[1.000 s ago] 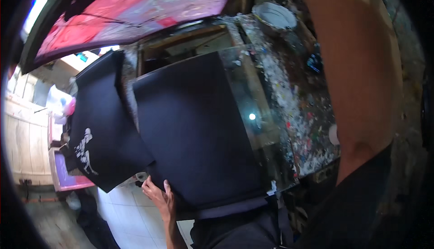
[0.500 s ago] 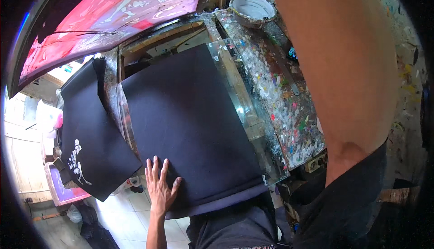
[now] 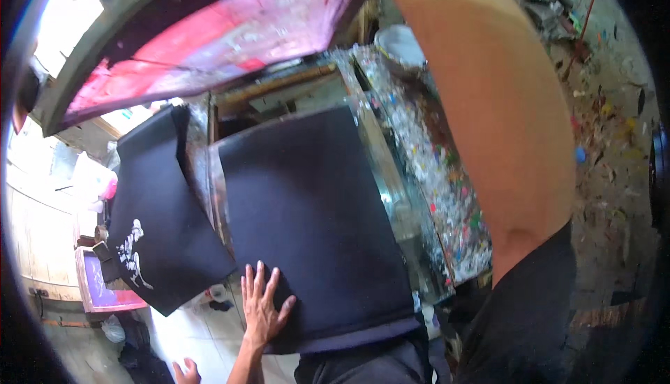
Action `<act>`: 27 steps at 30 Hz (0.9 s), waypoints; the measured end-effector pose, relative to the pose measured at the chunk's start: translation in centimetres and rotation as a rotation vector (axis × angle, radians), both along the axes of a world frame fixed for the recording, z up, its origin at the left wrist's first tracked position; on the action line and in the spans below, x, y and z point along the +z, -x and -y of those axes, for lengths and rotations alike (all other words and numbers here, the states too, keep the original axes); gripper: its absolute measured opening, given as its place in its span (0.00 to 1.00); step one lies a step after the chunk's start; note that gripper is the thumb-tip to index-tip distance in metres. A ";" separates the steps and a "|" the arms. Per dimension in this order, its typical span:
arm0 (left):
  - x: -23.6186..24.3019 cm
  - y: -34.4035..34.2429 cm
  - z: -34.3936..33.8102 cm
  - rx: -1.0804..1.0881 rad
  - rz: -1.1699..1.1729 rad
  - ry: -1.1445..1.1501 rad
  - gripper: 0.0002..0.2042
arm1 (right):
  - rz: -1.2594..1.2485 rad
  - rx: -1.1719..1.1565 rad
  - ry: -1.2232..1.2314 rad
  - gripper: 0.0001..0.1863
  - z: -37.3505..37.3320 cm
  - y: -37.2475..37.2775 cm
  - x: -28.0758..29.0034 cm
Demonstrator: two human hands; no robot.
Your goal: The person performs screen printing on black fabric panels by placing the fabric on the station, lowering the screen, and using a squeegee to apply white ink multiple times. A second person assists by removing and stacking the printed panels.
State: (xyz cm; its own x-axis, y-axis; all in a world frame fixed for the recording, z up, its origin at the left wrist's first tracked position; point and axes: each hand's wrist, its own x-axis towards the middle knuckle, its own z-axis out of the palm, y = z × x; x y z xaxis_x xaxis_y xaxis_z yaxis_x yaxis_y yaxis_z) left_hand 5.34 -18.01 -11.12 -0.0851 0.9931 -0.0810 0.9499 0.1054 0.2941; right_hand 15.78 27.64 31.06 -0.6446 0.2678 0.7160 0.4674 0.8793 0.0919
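Note:
My left hand [image 3: 264,312] lies flat on the near left part of a black fabric piece [image 3: 314,223], its fingers spread. The fabric is spread over a glass-topped board [image 3: 412,234], its near edge hanging close to my body. My right arm [image 3: 481,119] is raised and stretches past the top edge, so its hand is out of sight. At the upper left, a printing screen [image 3: 223,42] with pink and purple mesh stands tilted up in its dark frame.
Left of the board hangs another black fabric piece [image 3: 164,223] with a white print. A white bowl [image 3: 400,43] stands at the back on a paint-spattered table [image 3: 447,196]. A small purple screen [image 3: 105,283] sits at the left. Another person's fingers [image 3: 187,371] show at the bottom edge.
The whole view has shifted, so things sit lower and mostly further right. Another person's fingers have come in at the lower left. My left hand stays flat on the fabric.

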 end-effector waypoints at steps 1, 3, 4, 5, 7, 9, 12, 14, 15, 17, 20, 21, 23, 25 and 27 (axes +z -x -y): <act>-0.1 0.4 0.5 0.019 -0.012 -0.036 0.36 | -0.043 0.020 0.122 0.39 2.5 -1.3 -0.2; -0.5 0.4 0.7 -0.013 0.004 -0.054 0.37 | -0.057 0.030 0.147 0.38 3.4 -2.3 0.1; -0.6 0.3 0.5 -0.014 0.004 -0.067 0.37 | -0.070 0.045 0.205 0.37 3.5 -2.5 0.2; -0.6 0.2 0.6 -0.006 0.001 -0.076 0.37 | -0.085 0.073 0.277 0.36 3.4 -2.4 -0.2; -0.5 0.1 0.6 -0.001 0.006 -0.064 0.37 | -0.062 0.039 0.332 0.35 3.3 -2.4 -0.3; -0.7 0.1 1.3 0.013 0.008 -0.094 0.37 | -0.034 0.003 0.376 0.35 4.8 -2.7 0.0; -0.5 0.0 2.1 0.018 0.051 -0.062 0.36 | -0.065 -0.052 0.362 0.35 6.0 -3.2 0.1; -0.3 0.1 1.9 0.011 0.042 -0.066 0.36 | -0.163 -0.036 0.262 0.35 6.2 -3.0 -0.9; 0.0 0.1 2.0 0.001 0.034 -0.059 0.36 | -0.166 -0.080 0.230 0.36 6.5 -3.2 -1.0; 0.8 -0.1 1.5 -0.007 0.024 -0.067 0.36 | -0.171 -0.186 0.163 0.37 7.3 -4.4 -0.8; 3.4 0.3 0.8 0.021 0.231 -0.173 0.36 | 0.031 -0.295 0.193 0.36 10.8 -5.1 -2.7; 4.3 1.1 -0.3 0.030 0.291 -0.355 0.36 | 0.049 -0.290 0.172 0.37 12.5 -5.3 -4.1; 7.7 0.7 -3.6 0.188 0.819 -0.644 0.32 | 0.023 -0.301 0.132 0.37 15.6 -6.5 -9.4; 10.7 -1.0 -5.1 0.302 1.171 -0.776 0.27 | -0.132 -0.199 -0.001 0.35 19.4 -9.2 -16.4; 9.8 -1.5 -3.7 0.560 1.410 -0.580 0.22 | 0.135 -0.197 0.190 0.29 23.5 -11.1 -23.3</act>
